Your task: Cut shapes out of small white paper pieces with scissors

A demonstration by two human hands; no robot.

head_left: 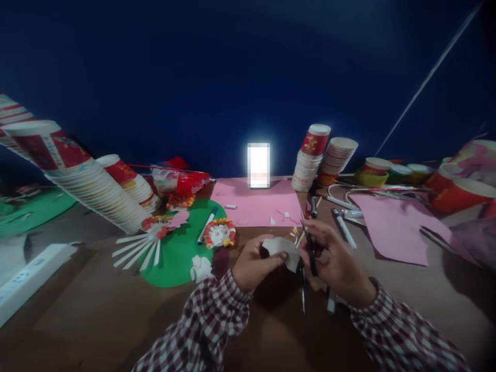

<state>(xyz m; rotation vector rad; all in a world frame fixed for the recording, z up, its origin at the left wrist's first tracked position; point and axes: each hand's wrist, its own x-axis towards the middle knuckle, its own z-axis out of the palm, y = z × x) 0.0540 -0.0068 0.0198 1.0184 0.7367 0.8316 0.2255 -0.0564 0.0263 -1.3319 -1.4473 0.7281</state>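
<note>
My left hand point(253, 264) pinches a small pale piece of cut paper cup point(282, 249) just above the brown table point(96, 310). Close beside it on the right, my right hand point(336, 261) grips a pair of dark scissors point(310, 248), their blades pointing up at the paper piece's right edge. Both sleeves are checked red and white.
A green paper round point(179, 253) with cut cup crafts lies left of my hands. Pink sheets point(258, 204) point(395, 227), markers point(343, 227) and scraps lie behind. Stacks of paper cups point(89, 178) point(323, 155) stand left and back right. A white power strip point(27, 276) sits at far left.
</note>
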